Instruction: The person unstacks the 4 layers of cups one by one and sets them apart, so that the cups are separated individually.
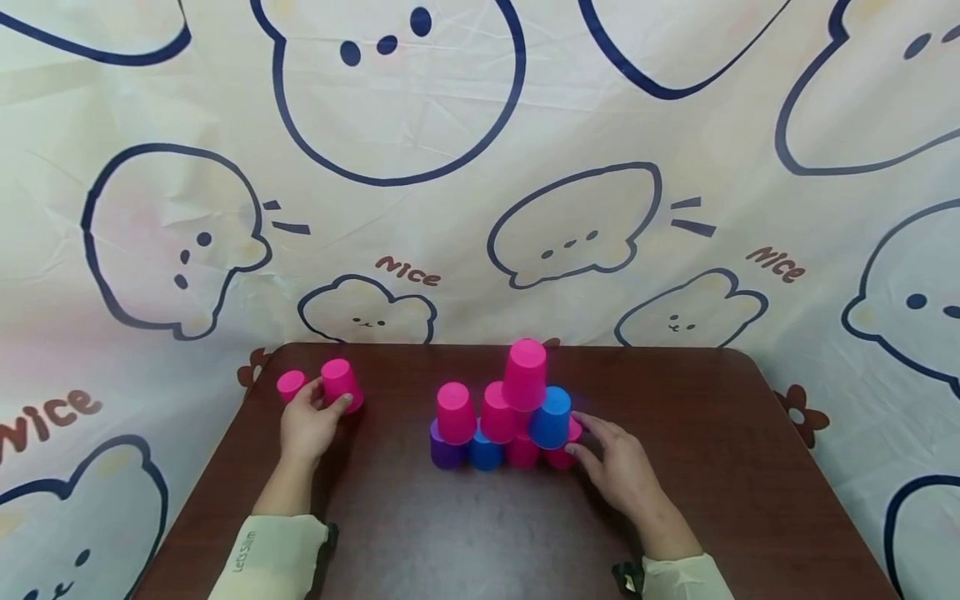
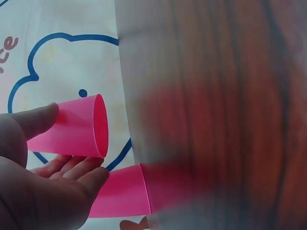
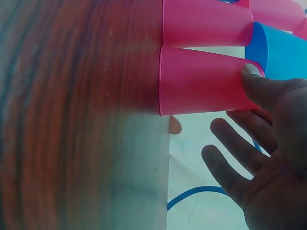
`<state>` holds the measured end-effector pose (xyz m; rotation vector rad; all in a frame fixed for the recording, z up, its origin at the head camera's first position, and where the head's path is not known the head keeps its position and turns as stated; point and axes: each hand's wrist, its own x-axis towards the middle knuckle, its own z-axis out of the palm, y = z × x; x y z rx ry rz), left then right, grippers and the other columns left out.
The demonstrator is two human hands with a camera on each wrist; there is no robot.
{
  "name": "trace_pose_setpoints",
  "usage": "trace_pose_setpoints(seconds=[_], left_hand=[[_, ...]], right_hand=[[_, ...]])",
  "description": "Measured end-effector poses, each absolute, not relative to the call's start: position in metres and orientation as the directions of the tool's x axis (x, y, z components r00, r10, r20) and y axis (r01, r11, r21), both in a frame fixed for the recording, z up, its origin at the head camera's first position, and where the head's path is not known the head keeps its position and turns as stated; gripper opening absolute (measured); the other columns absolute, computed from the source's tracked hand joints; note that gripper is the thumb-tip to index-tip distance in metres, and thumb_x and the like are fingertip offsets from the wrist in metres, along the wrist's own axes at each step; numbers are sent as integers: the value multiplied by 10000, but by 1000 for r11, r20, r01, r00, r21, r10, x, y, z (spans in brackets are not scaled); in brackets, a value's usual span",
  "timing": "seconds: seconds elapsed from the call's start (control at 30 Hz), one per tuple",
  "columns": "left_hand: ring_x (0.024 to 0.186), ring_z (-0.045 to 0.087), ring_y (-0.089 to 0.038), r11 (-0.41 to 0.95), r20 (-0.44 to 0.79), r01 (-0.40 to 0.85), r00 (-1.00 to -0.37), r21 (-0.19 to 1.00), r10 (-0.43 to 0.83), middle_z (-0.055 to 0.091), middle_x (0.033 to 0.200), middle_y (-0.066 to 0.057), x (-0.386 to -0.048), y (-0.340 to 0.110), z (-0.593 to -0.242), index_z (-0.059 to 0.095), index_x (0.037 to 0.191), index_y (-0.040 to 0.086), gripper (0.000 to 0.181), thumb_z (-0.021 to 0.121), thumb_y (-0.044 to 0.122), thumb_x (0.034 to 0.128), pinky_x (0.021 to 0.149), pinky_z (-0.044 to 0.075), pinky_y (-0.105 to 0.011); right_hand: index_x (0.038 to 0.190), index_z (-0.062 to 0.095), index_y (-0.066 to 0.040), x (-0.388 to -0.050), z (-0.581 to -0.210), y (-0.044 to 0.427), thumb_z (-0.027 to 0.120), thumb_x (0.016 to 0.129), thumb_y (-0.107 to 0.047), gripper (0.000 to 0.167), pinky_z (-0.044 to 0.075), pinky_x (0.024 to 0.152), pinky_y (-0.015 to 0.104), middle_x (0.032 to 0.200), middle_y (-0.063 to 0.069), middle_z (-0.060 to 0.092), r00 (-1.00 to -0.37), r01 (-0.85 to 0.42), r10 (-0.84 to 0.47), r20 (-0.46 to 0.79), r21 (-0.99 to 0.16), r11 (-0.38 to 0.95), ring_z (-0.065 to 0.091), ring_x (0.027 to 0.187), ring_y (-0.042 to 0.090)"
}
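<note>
My left hand (image 1: 307, 425) grips an upside-down pink cup (image 1: 341, 385) between thumb and fingers, its rim off the table in the left wrist view. Just beside that hand, another pink cup (image 2: 122, 194) stands upside down on the table. At the stack's right end, my right hand (image 1: 622, 467) touches the lowest pink cup (image 3: 206, 81), thumb tip on its upper side and the other fingers spread loosely. Above that cup sits a blue cup (image 1: 551, 417). One pink cup (image 1: 525, 375) tops the stack, over a middle row that also has pink cups (image 1: 455, 412).
The bottom row also holds a purple cup (image 1: 447, 450) and a blue cup (image 1: 486, 454). All stand on a dark brown table (image 1: 465, 533). Behind its far edge hangs a cream cloth (image 1: 450, 225) with cartoon outlines.
</note>
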<state>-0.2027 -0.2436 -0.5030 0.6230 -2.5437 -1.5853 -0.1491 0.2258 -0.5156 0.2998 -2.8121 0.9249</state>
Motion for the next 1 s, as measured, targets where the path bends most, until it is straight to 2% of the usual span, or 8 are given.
trace_pose_setpoints(seconds=[0.63, 1.0], left_hand=[[1436, 385, -511, 442, -200, -344, -919, 828, -339, 367, 1575, -332, -205, -254, -505, 214, 1615, -30, 822, 690, 252, 1007, 1128, 407, -606], [1424, 353, -558, 476, -230, -352, -927, 806, -296, 335, 1575, -353, -203, -258, -506, 182, 1606, -54, 809, 664, 223, 1018, 1123, 371, -677]], right_hand=[[1445, 612, -137, -149, -516, 226, 820, 913, -277, 588, 543, 993, 558, 1370, 107, 667, -963, -246, -135, 233, -561, 790, 636, 1265, 345], [1447, 612, -141, -149, -516, 226, 816, 915, -287, 588, 536, 1003, 562, 1379, 109, 663, -964, -246, -140, 226, -561, 791, 626, 1280, 349]])
